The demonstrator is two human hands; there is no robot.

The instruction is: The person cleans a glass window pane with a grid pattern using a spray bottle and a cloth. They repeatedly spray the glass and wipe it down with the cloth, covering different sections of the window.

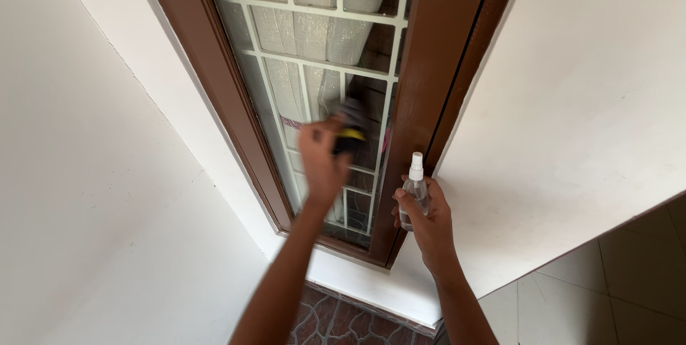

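Left hand (321, 159) grips a dark cleaning pad with a yellow band (349, 131), blurred, pressed against the glass pane (286, 88) of a brown-framed window (214, 81) with a white grille (314, 63); pad's long axis runs roughly up the pane. Right hand (426, 220) is closed around a small clear spray bottle (414, 191), held upright just beside the brown frame post; its long axis is vertical, white nozzle at top pointing up, slightly toward the frame. White wall (586, 102) to the right; patterned floor tiles (343, 320) below.
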